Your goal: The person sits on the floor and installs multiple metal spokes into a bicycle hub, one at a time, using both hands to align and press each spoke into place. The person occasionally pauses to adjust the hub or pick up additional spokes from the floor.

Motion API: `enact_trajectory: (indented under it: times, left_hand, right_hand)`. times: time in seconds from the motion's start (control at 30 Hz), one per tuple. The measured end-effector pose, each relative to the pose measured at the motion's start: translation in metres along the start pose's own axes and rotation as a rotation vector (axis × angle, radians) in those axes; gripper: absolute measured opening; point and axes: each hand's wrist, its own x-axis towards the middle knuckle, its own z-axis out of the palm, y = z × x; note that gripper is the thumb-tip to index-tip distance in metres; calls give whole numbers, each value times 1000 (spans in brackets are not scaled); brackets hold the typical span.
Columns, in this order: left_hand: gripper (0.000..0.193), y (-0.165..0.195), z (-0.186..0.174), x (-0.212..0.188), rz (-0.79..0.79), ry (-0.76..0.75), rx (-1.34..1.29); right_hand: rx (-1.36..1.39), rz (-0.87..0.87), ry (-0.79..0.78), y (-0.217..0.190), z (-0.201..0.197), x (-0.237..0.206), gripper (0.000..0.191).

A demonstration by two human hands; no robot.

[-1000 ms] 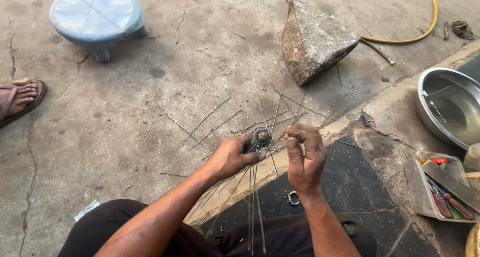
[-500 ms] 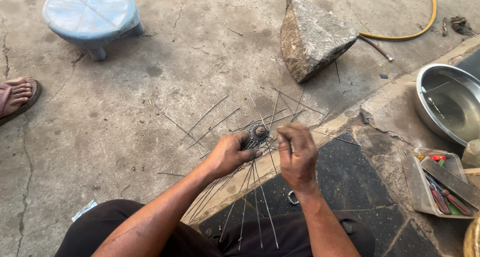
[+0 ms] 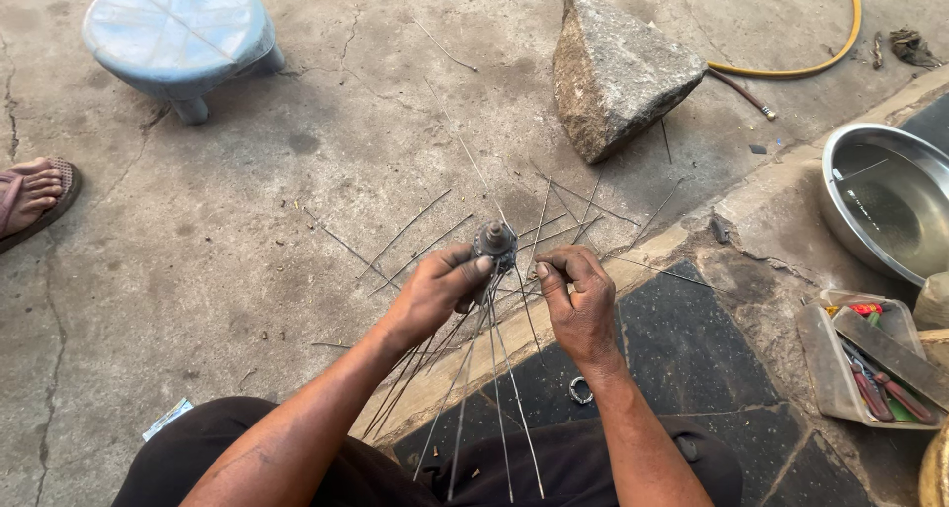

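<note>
While the left hand (image 3: 435,295) keeps its fingers wrapped around the hub (image 3: 494,240), just below the rock (image 3: 618,72), the right hand (image 3: 578,304) has dropped slightly and now pinches a spoke (image 3: 542,232) beside it.

The person sits low over a cracked grey concrete floor (image 3: 198,270). The left hand (image 3: 430,295) grips a small dark metal wheel hub (image 3: 494,240), thin steel spokes (image 3: 494,388) fanning out from it toward the lap and across the floor. The right hand (image 3: 578,299) is just beside the hub, fingers pinched on one spoke. Beyond them stands a rough grey pointed stone (image 3: 618,72), with a yellow hose (image 3: 820,62) curling behind it. A pale blue plastic stool (image 3: 178,33) stands toward the far left corner. At the right edge sit a shiny round steel basin (image 3: 880,201) and a clear plastic tray of tools (image 3: 840,369). Another person's sandalled foot (image 3: 30,196) shows at the left edge.
</note>
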Motion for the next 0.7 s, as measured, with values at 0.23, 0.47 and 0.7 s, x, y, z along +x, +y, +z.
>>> enact_trajectory:
  times: [0.23,0.47,0.7]
  left_hand:
    - [34,1,-11,-3,102,8,-188]
    - [36,0,-10,-5,120,9,-122]
    - [35,10,0,-12,252,22,276]
  right_hand:
    - [3,-4,-32,6,3,-2,12]
    - [19,3,-116,-1,9,-4,15]
    - [705,382,-291,-2,26,-16,18]
